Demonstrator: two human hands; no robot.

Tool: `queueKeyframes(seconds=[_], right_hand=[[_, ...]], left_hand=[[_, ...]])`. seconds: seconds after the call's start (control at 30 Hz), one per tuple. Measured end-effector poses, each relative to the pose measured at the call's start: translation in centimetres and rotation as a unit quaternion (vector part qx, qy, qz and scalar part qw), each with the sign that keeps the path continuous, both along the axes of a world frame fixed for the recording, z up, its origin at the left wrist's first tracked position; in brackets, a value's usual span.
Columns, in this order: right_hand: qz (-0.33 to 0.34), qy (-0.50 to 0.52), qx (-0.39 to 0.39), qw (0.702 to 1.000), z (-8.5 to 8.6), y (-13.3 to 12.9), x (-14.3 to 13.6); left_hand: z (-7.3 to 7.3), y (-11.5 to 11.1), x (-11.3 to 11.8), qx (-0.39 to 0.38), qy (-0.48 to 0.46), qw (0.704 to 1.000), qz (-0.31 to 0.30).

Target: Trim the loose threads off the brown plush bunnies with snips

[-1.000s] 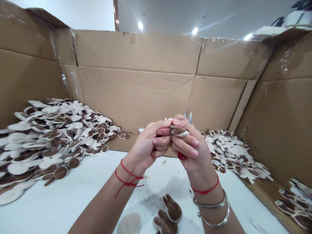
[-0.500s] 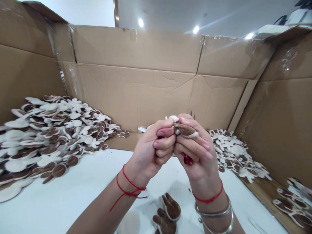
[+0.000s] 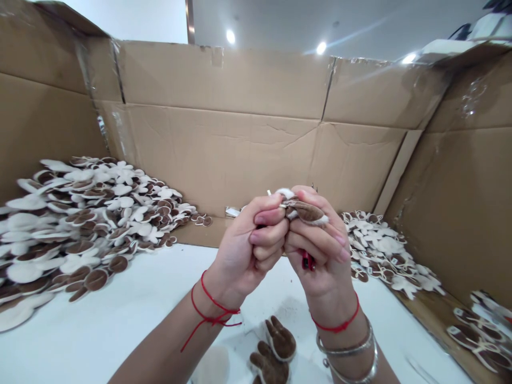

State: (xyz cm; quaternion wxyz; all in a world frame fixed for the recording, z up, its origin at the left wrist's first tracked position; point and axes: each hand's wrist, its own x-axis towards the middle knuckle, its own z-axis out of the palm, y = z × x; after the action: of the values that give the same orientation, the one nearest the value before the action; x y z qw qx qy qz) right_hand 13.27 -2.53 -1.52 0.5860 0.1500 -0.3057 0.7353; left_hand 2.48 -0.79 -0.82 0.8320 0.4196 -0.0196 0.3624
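Note:
Held up in front of me is a small brown and white plush piece (image 3: 310, 212), pinched between both hands. My left hand (image 3: 262, 240) is closed, with thumb and forefinger at the left end of the plush. My right hand (image 3: 320, 240) closes round its other side, and a brown ear-like part lies over the fingers. A red-handled tool (image 3: 308, 261) shows in the right palm; dark tips poke out behind that hand, and the rest is hidden. Below the hands, two brown rabbit-shaped plush pieces (image 3: 282, 341) lie on the white table (image 3: 160, 314).
A large heap of brown and white plush pieces (image 3: 88, 213) fills the left side. A smaller heap (image 3: 384, 248) sits at the right, with more corded pieces (image 3: 476, 341) at the near right. Tall cardboard walls (image 3: 224, 144) enclose the table.
Both hands still grip the plush piece. The right hand has turned and shifted slightly left, so more of the brown part shows and less of the dark tips behind.

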Motion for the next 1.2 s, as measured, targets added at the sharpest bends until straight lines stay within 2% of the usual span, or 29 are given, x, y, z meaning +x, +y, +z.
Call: queueKeyframes(seconds=[0.07,0.17,0.23,0.3,0.4,0.47,0.53,0.63,0.77,0.87,0.93,0.97,1.07,1.1,1.13,1.2], right_hand=[[0.042,0.041,-0.002,0.998,0.0,0.0,0.3],[0.141,0.134,0.055,0.979,0.1,0.3,1.2],[0.162,0.162,0.092,0.969,0.2,0.6,1.9],[0.114,0.139,0.097,0.979,0.3,1.0,2.6],[-0.04,0.037,0.07,0.996,0.2,1.7,3.4],[-0.151,-0.045,0.051,0.986,0.2,2.0,3.9],[-0.231,-0.111,0.048,0.965,0.2,2.2,4.2],[-0.282,-0.169,0.049,0.943,0.3,2.4,4.4],[-0.315,-0.192,0.028,0.929,0.3,2.7,4.0],[-0.332,-0.196,0.014,0.923,0.2,2.9,3.8],[-0.338,-0.208,0.003,0.918,0.0,3.1,3.9],[-0.34,-0.216,-0.002,0.915,0.0,3.1,4.0],[-0.345,-0.226,-0.014,0.911,0.1,2.9,4.5],[-0.344,-0.227,-0.018,0.911,0.1,2.8,4.8],[-0.345,-0.228,-0.021,0.91,0.2,2.7,5.0],[-0.35,-0.225,-0.022,0.909,0.4,2.5,5.5]], left_hand=[[0.0,-0.1,0.0,-0.002,-0.023,1.0,0.01],[0.0,-0.4,0.2,-0.006,-0.088,0.996,0.03],[-0.1,-0.4,0.4,0.011,-0.086,0.996,0.013],[-0.2,-0.1,0.5,0.05,-0.043,0.998,-0.007],[0.0,0.7,0.2,0.111,0.007,0.994,0.021],[0.3,1.4,-0.4,0.141,0.025,0.988,0.061],[0.7,2.0,-1.3,0.168,0.044,0.98,0.102],[1.3,2.6,-2.9,0.211,0.09,0.958,0.171],[2.0,2.8,-4.3,0.287,0.175,0.904,0.265],[2.3,2.7,-4.8,0.349,0.262,0.85,0.295],[2.4,2.6,-4.9,0.388,0.353,0.79,0.318],[2.3,2.7,-4.9,0.411,0.403,0.743,0.343],[2.0,3.2,-5.0,0.47,0.522,0.558,0.442],[1.8,3.4,-5.0,0.481,0.544,0.507,0.465],[1.7,3.7,-5.1,0.487,0.558,0.472,0.478],[1.5,4.2,-5.2,0.492,0.576,0.444,0.478]])
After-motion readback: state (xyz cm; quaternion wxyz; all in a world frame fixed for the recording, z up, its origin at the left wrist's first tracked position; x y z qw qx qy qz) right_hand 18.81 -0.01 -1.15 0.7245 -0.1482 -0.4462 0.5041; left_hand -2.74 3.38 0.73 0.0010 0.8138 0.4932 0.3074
